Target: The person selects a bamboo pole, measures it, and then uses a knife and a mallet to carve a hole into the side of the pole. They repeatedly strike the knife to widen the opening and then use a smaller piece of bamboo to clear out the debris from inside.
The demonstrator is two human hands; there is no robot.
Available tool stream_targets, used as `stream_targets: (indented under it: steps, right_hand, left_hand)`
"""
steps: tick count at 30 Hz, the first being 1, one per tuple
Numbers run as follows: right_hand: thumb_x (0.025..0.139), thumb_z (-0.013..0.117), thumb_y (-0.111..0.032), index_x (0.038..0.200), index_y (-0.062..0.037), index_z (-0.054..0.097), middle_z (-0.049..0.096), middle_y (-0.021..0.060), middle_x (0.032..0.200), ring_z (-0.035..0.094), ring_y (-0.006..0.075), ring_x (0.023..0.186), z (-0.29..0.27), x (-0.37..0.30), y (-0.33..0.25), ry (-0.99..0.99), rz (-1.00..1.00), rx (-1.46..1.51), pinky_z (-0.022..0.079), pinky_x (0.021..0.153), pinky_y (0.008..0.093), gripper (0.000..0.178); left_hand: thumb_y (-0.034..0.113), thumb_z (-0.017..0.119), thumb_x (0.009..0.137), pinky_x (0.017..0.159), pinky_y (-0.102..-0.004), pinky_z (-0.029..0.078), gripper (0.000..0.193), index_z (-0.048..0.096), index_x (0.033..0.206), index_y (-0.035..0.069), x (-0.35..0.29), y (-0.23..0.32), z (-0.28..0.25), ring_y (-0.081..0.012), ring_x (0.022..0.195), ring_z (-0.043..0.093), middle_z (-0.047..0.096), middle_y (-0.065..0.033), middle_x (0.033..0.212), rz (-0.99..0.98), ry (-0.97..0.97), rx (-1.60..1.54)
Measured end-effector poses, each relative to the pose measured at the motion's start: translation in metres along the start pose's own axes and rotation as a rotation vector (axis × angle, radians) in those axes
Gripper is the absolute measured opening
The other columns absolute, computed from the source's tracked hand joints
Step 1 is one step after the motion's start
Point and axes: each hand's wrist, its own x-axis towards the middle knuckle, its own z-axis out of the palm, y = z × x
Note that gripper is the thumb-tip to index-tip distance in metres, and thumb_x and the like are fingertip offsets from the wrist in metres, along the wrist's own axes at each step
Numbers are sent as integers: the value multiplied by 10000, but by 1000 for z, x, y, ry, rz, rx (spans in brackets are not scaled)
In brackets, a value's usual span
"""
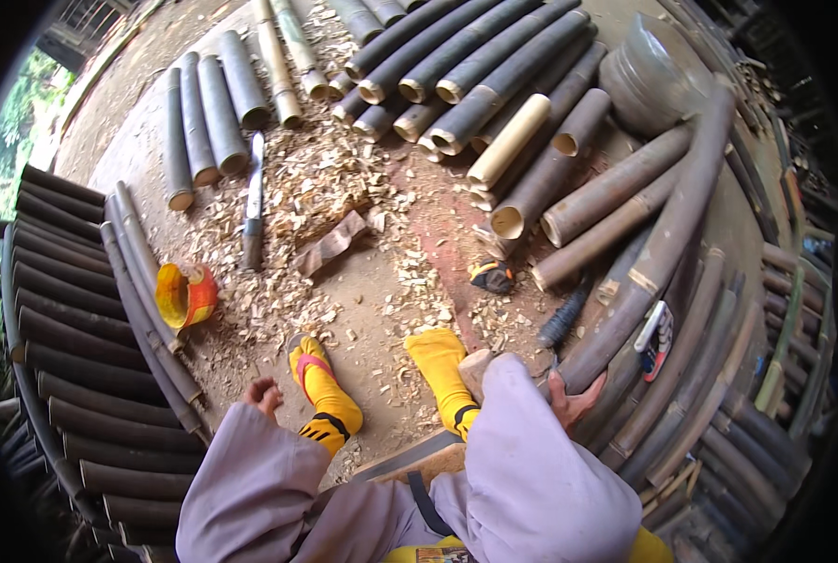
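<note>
My hands are well apart: my right hand (576, 402) is clamped around the lower end of a long bamboo pole (664, 239), slanting up and away on my right. My left hand (265, 396) curls beside my knee, how tightly I can't tell. Ahead, a knife (254, 211) lies among pale shavings (330, 183).

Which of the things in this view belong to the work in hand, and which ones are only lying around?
Probably part of the work:
Long dark bamboo pole, its near end gripped by the right hand
Cut bamboo tubes
Long-bladed knife, on the ground
Pale shavings

Seemingly just lying about:
Yellow-and-red ring-shaped roll
Large rounded grey container
</note>
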Motion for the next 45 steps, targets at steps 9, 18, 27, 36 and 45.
stream_targets:
  steps: [9, 18, 27, 36, 45]
  right_hand:
    - [731, 740, -268, 1360, 26, 408, 597, 231, 1110, 605, 403, 956, 74, 31, -76, -676, -852, -312, 494, 805, 439, 769]
    - [735, 720, -293, 1310, -20, 498, 592, 164, 1036, 586, 327, 909, 125, 14, -118, -968, -1101, -349, 464, 825, 423, 674]
    - [790, 677, -138, 1201, 3, 532, 568, 144, 922, 567, 272, 828, 75, 130, -50, 59, -289, -257, 475, 763, 383, 458]
    - [752, 739, -289, 1347, 38, 387, 603, 233, 1085, 620, 311, 952, 93, 156, 5, -4, 59, -222, 484, 856, 390, 765]
    - [652, 797, -323, 1340, 98, 306, 458, 272, 1322, 472, 350, 1221, 125, 223, 20, 180, 218, -145, 398, 1014, 383, 944]
  left_hand:
    - [232, 680, 835, 834, -333, 491, 534, 478, 1284, 26, 14, 168, 73, -177, 1000, 574, 582, -98, 1122, 351, -252, -123]
    - [192, 676, 766, 922, -428, 474, 467, 529, 1151, -26, 43, 172, 89, -300, 936, 616, 635, -148, 1008, 105, -98, -1034]
    - [294, 638, 800, 1009, -471, 402, 516, 536, 1197, -17, 33, 141, 4, -318, 1070, 573, 599, -185, 1138, 261, -54, -970]
    - [302, 640, 800, 1004, -470, 405, 518, 537, 1196, -16, 29, 137, 19, -314, 1066, 574, 599, -184, 1135, 280, 87, -826]
    - [309, 641, 801, 1000, -469, 408, 520, 539, 1194, -15, 19, 143, 25, -310, 1061, 575, 599, -183, 1133, 279, 126, -806]
